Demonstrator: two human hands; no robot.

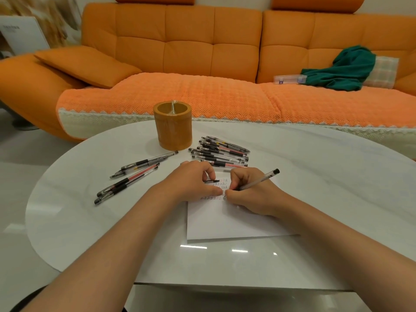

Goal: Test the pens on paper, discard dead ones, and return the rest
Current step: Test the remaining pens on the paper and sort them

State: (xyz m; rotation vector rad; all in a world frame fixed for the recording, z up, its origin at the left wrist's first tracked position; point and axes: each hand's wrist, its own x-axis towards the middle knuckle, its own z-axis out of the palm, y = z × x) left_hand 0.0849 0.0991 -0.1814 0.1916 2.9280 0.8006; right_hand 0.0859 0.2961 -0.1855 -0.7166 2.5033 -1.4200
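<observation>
**Pen on the page, both hands at the sheet**

Across the back runs the orange sofa [202,52], with a green cloth [342,70] heaped at its right end and a clear plastic box [289,79] just beside that cloth. In front of it lies the white oval surface [90,221], and that is where the action is.

A white paper [229,221] lies near the front edge, turned slightly askew. Behind it, toward the sofa, stands the round bamboo pen holder [172,126], upright, with something clear poking up inside.

There are two groups of pens. The bigger pile [221,153] sits right of the holder, just beyond the top of the paper, close to both hands. The loose row of pens [132,176] fans out to the left, well apart from the left hand.

Now the hands. The right hand [249,194] rests on the paper, its fingers curled round a clear pen [258,180]. The pen's black end slants up and away to the right, and its tip is down at the sheet beside rows of small written marks [213,197]. The left hand [193,181] lies on the upper left part of the paper, touching the right one. Its fingers are curled, with a slim dark piece [211,181] sticking out from under them. Whether that is a cap or a pen end, the view does not tell.
</observation>
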